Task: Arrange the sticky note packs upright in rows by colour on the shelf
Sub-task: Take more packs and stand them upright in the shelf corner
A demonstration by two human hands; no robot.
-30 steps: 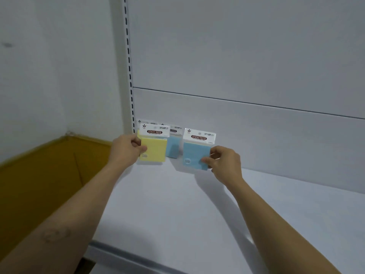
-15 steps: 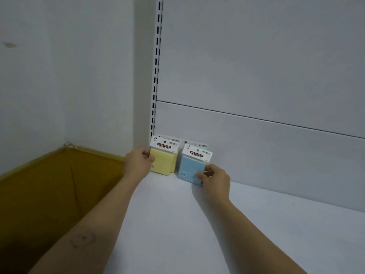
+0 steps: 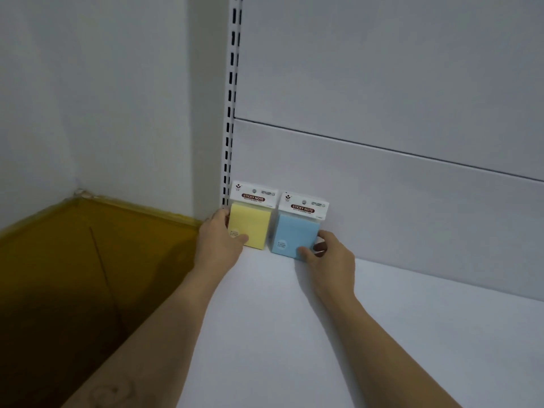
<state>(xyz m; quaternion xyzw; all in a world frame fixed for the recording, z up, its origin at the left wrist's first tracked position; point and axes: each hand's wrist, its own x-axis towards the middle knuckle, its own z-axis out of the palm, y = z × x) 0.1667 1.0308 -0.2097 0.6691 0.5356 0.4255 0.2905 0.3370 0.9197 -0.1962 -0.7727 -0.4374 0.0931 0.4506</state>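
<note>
- At the back left corner of the shelf (image 3: 294, 334), a yellow pack (image 3: 249, 228) and a blue pack (image 3: 295, 235) stand upright side by side, just apart, close before the back panel (image 3: 382, 201).
- Both look light and firm, with slick wrap and a thin header card likely to bend, so the block's side edges seem the best hold.
- The left hand (image 3: 219, 245) grips the yellow pack's left edge, thumb on its front.
- The right hand (image 3: 329, 257) pinches the blue pack's lower right corner.
</note>
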